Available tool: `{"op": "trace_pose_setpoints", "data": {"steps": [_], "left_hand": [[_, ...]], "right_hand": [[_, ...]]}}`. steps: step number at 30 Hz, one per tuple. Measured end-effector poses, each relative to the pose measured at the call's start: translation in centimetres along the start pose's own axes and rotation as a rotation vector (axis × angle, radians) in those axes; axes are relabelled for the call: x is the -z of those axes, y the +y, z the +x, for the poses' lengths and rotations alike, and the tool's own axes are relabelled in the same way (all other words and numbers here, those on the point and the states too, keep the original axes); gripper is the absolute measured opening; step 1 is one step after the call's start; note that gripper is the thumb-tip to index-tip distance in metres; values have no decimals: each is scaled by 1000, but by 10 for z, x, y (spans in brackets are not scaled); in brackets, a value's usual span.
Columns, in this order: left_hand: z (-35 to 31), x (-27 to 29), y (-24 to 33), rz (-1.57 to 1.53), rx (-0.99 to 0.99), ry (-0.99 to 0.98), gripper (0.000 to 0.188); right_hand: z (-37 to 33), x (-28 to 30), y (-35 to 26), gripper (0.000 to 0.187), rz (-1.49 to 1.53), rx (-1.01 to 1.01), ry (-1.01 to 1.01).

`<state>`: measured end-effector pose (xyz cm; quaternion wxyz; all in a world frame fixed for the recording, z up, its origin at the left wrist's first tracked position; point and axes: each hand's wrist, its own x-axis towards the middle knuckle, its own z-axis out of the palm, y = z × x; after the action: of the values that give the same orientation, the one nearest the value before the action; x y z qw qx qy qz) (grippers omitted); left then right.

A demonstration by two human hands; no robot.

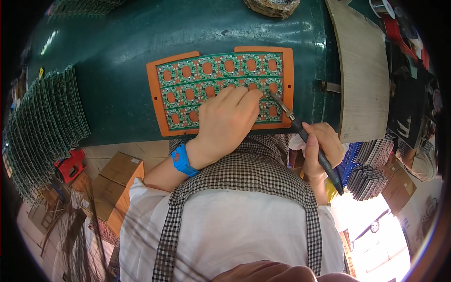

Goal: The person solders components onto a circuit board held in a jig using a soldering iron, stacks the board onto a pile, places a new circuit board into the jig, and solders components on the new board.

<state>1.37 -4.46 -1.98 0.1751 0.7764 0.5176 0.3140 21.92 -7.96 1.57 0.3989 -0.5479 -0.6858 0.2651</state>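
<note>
On the green work surface lies an orange tray (153, 101) holding a panel of green circuit boards (197, 70), each board with an oval opening. My left hand (228, 115), with a blue band on its wrist, rests over the panel's lower middle. Its fingers are curled and pinched together on the boards; whatever they hold is hidden beneath them. In my right hand (326, 143) is a soldering iron (299, 129), gripped like a pen by its dark handle. The iron's tip points up and left onto the boards at the panel's right side, just beside my left fingertips.
Many circuit panels (47, 117) stand in a row at the left edge. A round, crusted dish (272, 6) sits at the far side. To the right are a pale wooden board (364, 70) and a spool (383, 7). Cardboard boxes (115, 174) stand below the table at left.
</note>
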Motion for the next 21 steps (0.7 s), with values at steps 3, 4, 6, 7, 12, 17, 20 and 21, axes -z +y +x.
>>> {"op": "trace_pose_setpoints", "data": {"steps": [3, 4, 6, 7, 12, 17, 20, 21], "left_hand": [[3, 1, 0, -20, -2, -18, 17], [4, 4, 1, 11, -5, -39, 19], [5, 9, 1, 43, -9, -56, 20], [6, 10, 0, 57, -3, -11, 19], [20, 13, -4, 84, 26, 64, 13], [28, 2, -8, 58, 30, 49, 12], [31, 0, -7, 61, 60, 30, 13], [32, -2, -7, 61, 60, 30, 13]], "right_hand": [[1, 0, 3, 13, 30, 69, 1], [1, 0, 3, 13, 22, 77, 16], [2, 0, 4, 13, 12, 90, 32], [4, 1, 6, 12, 14, 101, 99], [21, 0, 4, 13, -32, 45, 116], [28, -8, 5, 14, -4, 39, 93], [32, -11, 6, 14, -12, 33, 87], [33, -11, 6, 14, -10, 35, 88]]}}
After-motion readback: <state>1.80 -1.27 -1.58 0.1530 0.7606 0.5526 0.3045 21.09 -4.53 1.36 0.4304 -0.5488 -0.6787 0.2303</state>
